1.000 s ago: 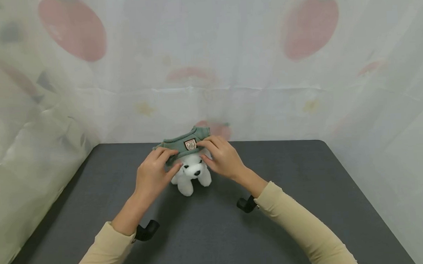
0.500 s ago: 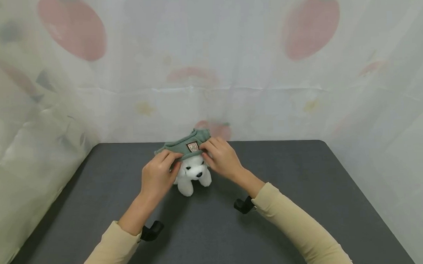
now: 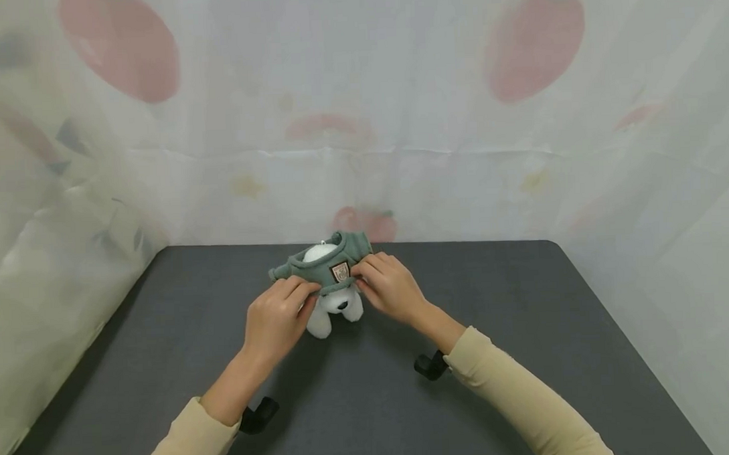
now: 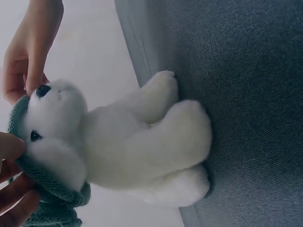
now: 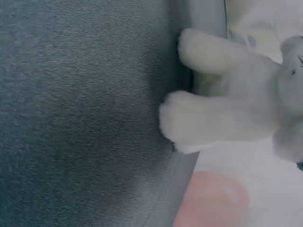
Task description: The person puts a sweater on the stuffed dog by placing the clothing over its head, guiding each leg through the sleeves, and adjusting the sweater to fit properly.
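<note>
A small white plush dog [image 3: 338, 310] sits on the dark grey table [image 3: 525, 336], facing me. A green knitted toy sweater [image 3: 320, 268] with a small badge lies over its head, and the white crown shows through the opening on top. My left hand [image 3: 296, 298] pinches the sweater's hem on the left side, and my right hand [image 3: 369, 278] pinches it on the right. In the left wrist view the dog [image 4: 137, 146] sits with the sweater [image 4: 47, 189] around its forehead, fingers [image 4: 10, 147] holding the edge. The right wrist view shows only the dog's legs [image 5: 213, 113].
A pale curtain [image 3: 533, 54] printed with red fruit closes off the back and both sides of the table. Small black camera mounts hang under my left wrist [image 3: 258, 413] and my right wrist [image 3: 428, 366]. The table's back edge runs just behind the dog.
Both hands have pulled the sweater downward from above the dog's head onto it. The dog's eyes are now covered and its crown pokes through the opening.
</note>
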